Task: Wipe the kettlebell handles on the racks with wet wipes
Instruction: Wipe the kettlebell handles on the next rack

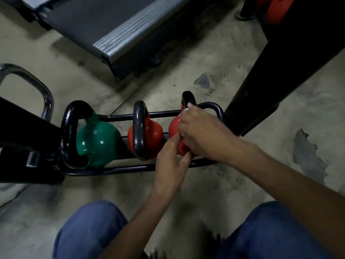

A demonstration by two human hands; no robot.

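Observation:
Three kettlebells with black handles stand on a low black rack (130,167): a green one (97,141), a middle red one (153,135) and a right red one (173,128). My right hand (201,131) curls over the right red kettlebell's handle (187,99). Small white bits of a wet wipe (186,109) show at its fingertips. My left hand (171,165) reaches in from below, its thumb and fingers pinching the lower side of that same kettlebell. Most of the wipe and handle are hidden under my right hand.
A treadmill deck (112,34) lies on the floor behind the rack. A thick black post (270,81) rises at the right of the rack, and a chrome bar (37,86) and black frame stand at the left. My knees in blue jeans (89,227) are at the bottom.

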